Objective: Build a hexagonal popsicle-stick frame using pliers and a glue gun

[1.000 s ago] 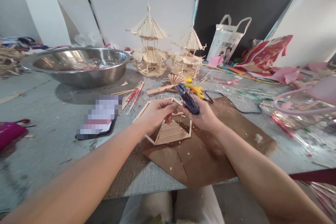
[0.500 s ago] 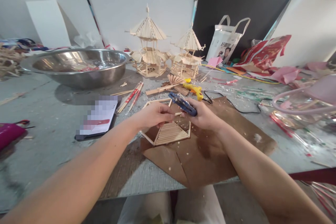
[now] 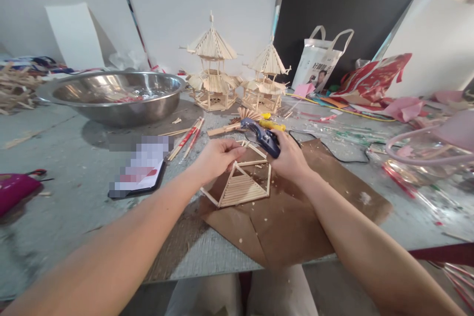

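Observation:
A hexagonal frame of thin wooden sticks [image 3: 242, 190] lies on a brown sheet [image 3: 296, 227], with one wedge filled by parallel sticks. Over its upper left side, my left hand [image 3: 222, 159] has thumb and fingers pinched together; whatever is between the tips is too small to make out. My right hand [image 3: 292, 157] grips blue-handled cutters [image 3: 262, 137] above the frame's upper right, their head tilted up to the left. Small wood chips are scattered on the sheet. Behind the cutters lies a yellow glue gun [image 3: 273, 125], partly covered by the right hand.
Two stick-built pagodas [image 3: 213, 76] stand at the back. To the left are a steel basin [image 3: 122, 103], a phone [image 3: 140, 168] and wrapped chopsticks [image 3: 188, 138]. A white bag [image 3: 316, 64], pink basket [image 3: 429, 138] and plastic wrappers [image 3: 351, 131] lie right.
My right hand has moved slightly right and away from the left fingers with the cutters, uncovering more of the frame. My left hand stays pinched by the frame. The view has shifted slightly.

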Demonstrator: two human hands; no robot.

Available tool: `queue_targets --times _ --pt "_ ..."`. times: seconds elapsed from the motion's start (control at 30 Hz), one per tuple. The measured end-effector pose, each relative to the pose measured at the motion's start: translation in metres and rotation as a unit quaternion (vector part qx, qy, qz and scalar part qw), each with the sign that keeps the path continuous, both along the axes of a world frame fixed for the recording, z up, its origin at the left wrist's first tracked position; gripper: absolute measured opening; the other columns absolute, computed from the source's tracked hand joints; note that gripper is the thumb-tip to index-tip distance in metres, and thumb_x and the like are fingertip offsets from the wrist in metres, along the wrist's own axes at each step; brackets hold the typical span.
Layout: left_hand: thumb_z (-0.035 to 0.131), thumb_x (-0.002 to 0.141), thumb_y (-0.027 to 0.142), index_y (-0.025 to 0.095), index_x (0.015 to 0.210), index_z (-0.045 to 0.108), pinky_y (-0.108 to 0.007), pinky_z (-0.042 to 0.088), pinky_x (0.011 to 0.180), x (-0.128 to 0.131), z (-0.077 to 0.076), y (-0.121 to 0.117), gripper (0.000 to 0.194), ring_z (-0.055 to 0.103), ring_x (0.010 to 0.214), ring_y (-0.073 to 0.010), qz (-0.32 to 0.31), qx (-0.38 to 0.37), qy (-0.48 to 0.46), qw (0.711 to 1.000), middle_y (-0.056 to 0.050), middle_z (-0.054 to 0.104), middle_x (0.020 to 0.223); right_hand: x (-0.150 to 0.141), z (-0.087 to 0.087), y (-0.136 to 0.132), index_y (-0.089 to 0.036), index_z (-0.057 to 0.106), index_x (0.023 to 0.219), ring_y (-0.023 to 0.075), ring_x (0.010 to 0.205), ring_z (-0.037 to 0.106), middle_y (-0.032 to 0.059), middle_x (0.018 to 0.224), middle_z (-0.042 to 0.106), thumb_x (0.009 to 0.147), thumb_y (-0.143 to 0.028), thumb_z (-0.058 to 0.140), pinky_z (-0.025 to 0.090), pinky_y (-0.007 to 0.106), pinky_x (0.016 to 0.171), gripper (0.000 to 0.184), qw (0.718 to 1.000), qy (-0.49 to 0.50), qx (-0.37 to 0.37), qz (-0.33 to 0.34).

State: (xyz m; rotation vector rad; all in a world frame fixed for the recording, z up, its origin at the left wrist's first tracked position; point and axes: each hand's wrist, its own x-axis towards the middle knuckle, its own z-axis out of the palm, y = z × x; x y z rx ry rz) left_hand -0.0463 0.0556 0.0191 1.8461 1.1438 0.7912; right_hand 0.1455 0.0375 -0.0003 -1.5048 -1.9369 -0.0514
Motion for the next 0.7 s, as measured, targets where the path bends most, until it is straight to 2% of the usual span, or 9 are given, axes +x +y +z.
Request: queue_targets --times 0.1,0.3,0.7 --pt "0.052 0.073 0.040 0.016 0.059 0.052 -0.018 0.027 0.038 0.0023 0.0002 -0.0030 0.027 0.034 0.034 -0.0054 0.033 0.015 -0.025 0.999 0.007 0.040 0.035 0.0020 -0.0017 0.0019 -0.013 0.044 0.113 0.0283 0.095 0.050 0.0148 0.103 0.055 0.059 -0.019 0.053 0.038 0.039 0.082 0.056 0.997 -0.054 0.015 -0.047" --pt "0.052 0.073 0.038 0.017 0.053 0.046 -0.018 0.029 0.040 0.0042 -0.0034 -0.0057 0.030 0.037 0.036 -0.0061 0.043 0.064 -0.041 0.996 0.006 0.043 0.037 -0.0004 -0.0017 0.0005 -0.014 0.043 0.113 0.0290 0.096 0.049 0.0149 0.102 0.056 0.058 -0.018 0.051 0.036 0.040 0.082 0.055 0.994 -0.098 0.018 -0.037" --pt "0.051 0.075 0.034 0.018 0.055 0.045 -0.019 0.029 0.043 0.0023 -0.0042 -0.0049 0.026 0.039 0.039 -0.0066 0.032 0.114 -0.008 0.993 0.006 0.045 0.042 -0.0012 -0.0001 -0.0002 -0.012 0.047 0.110 0.0278 0.091 0.052 0.0138 0.098 0.059 0.058 -0.021 0.050 0.037 0.037 0.079 0.053 0.991 -0.122 0.021 -0.055"
